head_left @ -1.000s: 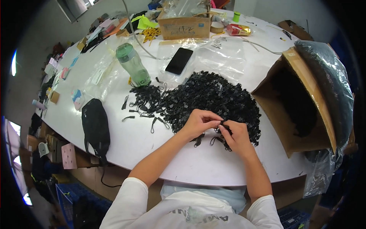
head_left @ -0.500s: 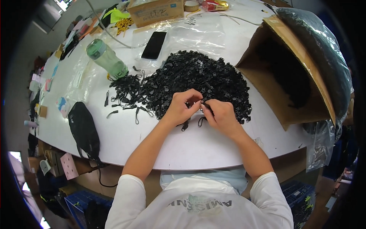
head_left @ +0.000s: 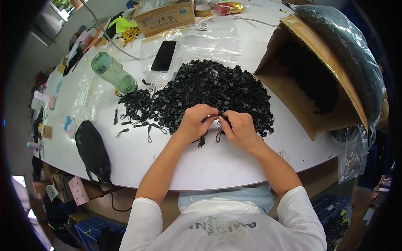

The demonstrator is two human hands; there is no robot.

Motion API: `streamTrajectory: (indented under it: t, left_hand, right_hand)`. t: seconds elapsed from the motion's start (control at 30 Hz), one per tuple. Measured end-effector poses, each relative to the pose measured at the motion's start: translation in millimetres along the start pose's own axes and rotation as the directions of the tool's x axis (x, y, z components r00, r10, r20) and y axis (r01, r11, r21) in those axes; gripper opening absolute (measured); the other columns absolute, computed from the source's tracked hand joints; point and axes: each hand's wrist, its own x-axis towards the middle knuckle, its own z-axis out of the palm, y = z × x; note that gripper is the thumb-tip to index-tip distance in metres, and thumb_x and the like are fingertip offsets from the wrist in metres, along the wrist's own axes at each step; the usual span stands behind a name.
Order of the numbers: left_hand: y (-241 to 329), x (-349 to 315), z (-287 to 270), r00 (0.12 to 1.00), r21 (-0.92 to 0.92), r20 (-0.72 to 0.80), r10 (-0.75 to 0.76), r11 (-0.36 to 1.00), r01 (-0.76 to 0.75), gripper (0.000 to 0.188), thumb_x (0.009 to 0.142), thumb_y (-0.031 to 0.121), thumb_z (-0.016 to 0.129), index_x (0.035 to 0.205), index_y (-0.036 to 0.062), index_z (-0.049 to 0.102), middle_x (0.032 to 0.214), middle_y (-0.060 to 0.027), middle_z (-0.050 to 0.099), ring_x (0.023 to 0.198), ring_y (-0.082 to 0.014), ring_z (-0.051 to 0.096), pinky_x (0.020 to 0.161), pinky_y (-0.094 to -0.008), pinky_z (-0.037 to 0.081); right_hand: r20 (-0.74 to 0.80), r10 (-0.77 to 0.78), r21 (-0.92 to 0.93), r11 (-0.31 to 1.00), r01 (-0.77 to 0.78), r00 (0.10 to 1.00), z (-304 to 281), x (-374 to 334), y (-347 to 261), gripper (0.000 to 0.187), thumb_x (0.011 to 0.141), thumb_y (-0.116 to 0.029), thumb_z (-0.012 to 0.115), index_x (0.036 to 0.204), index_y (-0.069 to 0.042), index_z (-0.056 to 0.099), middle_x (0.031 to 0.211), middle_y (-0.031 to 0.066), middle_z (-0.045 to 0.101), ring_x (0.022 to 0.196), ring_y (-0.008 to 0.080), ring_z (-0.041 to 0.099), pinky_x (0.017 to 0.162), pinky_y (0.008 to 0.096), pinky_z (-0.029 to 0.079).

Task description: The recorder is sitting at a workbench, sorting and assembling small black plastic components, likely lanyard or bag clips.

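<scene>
My left hand point(head_left: 194, 123) and my right hand point(head_left: 242, 130) meet at the near edge of a big heap of black zipper sliders point(head_left: 209, 83). Finger and thumb of the right pinch a small black cord zipper pull point(head_left: 225, 118). Closed in a pinch against it, my left fingers hide whatever they hold. Below the left hand a black slider with a pull point(head_left: 202, 141) shows. A cord loop point(head_left: 219, 136) lies beneath the right hand. Left of the heap is a smaller pile of black cord zipper pulls point(head_left: 136, 102), several scattered singly.
A green bottle point(head_left: 114, 72) and a phone point(head_left: 163, 56) stand and lie behind the small pile. On the right, an open carton point(head_left: 289, 98) lies on its side. A black pouch point(head_left: 91, 146) rests at the left. Another carton point(head_left: 165, 19) and clear plastic point(head_left: 217, 35) are at the back.
My fingertips have drawn closer together, covering more of the small piece between them. The view has shifted slightly; the piles look the same.
</scene>
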Motion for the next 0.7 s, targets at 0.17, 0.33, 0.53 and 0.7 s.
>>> streamTrajectory:
  t: [0.17,0.33,0.53,0.7]
  left_hand:
    - [5,3,1,0.998,0.004,0.02,-0.062,0.998,0.062,0.02,0.073,-0.006,0.066,0.093,-0.0004,0.067,0.085,-0.012,0.068,0.074,-0.0245,0.067,0.066,-0.0289,0.053]
    - [14,4,6,0.997,-0.036,-0.059,0.054,0.998,-0.056,0.021,0.075,-0.001,0.067,0.096,-0.0002,0.066,0.083,-0.0122,0.067,0.069,-0.0282,0.064,0.061,-0.033,0.051]
    - [19,3,5,0.998,0.224,-0.044,0.035,0.974,-0.025,0.02,0.074,-0.002,0.067,0.093,-0.0004,0.066,0.085,-0.0142,0.067,0.074,-0.0274,0.065,0.065,-0.0335,0.053]
    - [21,6,3,0.999,0.191,0.002,0.043,0.981,-0.042,0.019,0.074,-0.003,0.066,0.093,-0.0002,0.065,0.084,-0.0133,0.065,0.074,-0.0282,0.064,0.065,-0.0337,0.052]
  right_hand:
    - [0.04,-0.015,-0.075,0.997,0.018,0.999,-2,1,3,0.016,0.086,-0.015,0.059,0.077,-0.003,0.056,0.065,0.012,0.058,0.054,0.0338,0.058,0.049,0.0424,0.046]
    - [0.071,-0.01,-0.125,0.992,0.018,0.997,-4,1,6,0.013,0.085,-0.014,0.059,0.079,-0.003,0.056,0.069,0.0114,0.06,0.055,0.0338,0.059,0.05,0.0432,0.047]
    - [0.115,0.017,-0.196,0.981,0.006,0.993,-3,0,5,0.013,0.084,-0.015,0.061,0.078,-0.005,0.055,0.069,0.0102,0.06,0.057,0.0324,0.06,0.052,0.0428,0.049]
    - [0.129,0.011,-0.198,0.98,0.015,0.992,-2,1,5,0.013,0.083,-0.016,0.061,0.078,-0.005,0.056,0.069,0.0099,0.06,0.058,0.0316,0.061,0.052,0.0422,0.049]
